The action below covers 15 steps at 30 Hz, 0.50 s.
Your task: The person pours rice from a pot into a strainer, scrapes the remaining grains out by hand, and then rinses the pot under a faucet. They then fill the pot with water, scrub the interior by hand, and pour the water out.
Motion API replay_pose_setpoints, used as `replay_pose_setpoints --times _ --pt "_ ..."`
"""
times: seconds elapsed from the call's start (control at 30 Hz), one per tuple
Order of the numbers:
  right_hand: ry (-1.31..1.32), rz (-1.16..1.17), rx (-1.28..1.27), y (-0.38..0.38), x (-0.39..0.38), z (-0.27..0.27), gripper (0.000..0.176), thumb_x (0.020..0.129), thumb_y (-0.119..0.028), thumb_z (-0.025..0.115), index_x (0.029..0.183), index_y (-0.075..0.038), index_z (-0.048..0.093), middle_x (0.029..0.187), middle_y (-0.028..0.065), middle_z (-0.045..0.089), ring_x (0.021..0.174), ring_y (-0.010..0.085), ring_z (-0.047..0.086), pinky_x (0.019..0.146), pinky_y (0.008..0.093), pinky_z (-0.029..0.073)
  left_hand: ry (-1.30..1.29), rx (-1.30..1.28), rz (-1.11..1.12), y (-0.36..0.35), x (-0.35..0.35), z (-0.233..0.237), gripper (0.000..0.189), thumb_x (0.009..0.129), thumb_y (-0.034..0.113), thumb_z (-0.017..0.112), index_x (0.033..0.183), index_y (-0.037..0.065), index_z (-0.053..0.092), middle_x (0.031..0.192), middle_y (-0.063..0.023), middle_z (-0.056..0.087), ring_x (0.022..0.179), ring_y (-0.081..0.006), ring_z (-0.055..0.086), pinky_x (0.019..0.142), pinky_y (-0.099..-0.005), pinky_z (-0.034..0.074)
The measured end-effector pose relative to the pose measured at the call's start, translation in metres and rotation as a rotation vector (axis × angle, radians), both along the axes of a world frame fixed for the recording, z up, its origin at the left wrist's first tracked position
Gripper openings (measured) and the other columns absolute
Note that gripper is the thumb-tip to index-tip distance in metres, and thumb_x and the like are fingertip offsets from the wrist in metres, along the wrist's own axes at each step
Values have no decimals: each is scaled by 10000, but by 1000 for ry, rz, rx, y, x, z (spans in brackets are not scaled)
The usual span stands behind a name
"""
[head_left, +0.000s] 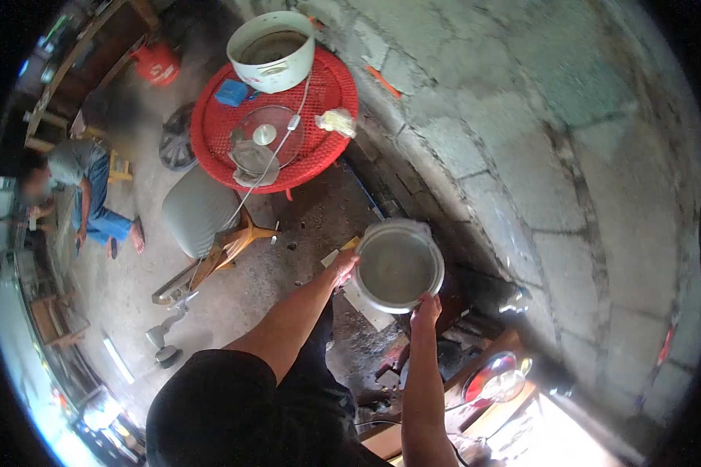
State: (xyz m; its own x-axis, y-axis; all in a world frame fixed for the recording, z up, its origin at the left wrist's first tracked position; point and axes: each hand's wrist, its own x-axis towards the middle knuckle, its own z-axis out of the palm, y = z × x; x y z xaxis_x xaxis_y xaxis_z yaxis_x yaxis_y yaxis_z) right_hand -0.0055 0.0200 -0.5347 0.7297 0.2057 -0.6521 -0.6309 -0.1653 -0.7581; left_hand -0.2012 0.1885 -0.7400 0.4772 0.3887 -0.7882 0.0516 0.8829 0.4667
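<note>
Block wall (537,156) crowds my right grip (426,310) — bare floor (280,272) lies open leftward, up to red tabletop (335,82) and chair (199,210).

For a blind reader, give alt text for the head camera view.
The person's left grip and right grip hold a metal pot by its rim above a concrete floor; behind, a red table bears a white cooker.

Glare: blown-out white at five and seven o'clock
Wall (584,140): bright, soft daylight
Shadow: deep and murky just below centre
Edges: fisheye bend, black vignette all round
</note>
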Motion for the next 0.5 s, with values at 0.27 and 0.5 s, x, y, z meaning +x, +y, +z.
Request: replay_pose_setpoints --times 0.27,0.5 --pt "261 -41 239 124 74 -84 309 709 11 575 1014 -40 584 1023 36 596 962 241 598 881 388 494 -35 263 65 166 67 86 479 746 -10 593 1220 31 643 967 -57 690 830 -202 677 731 -366 561" --pt "270 57 341 119 65 -109 497 690 -6 556 1185 -18 600 1150 69 639 1089 274 617 975 419 518 4 332 81 156 56 95 423 726 -16 632 1144 27 682 927 -30 693 792 -149 651 635 -350 512"
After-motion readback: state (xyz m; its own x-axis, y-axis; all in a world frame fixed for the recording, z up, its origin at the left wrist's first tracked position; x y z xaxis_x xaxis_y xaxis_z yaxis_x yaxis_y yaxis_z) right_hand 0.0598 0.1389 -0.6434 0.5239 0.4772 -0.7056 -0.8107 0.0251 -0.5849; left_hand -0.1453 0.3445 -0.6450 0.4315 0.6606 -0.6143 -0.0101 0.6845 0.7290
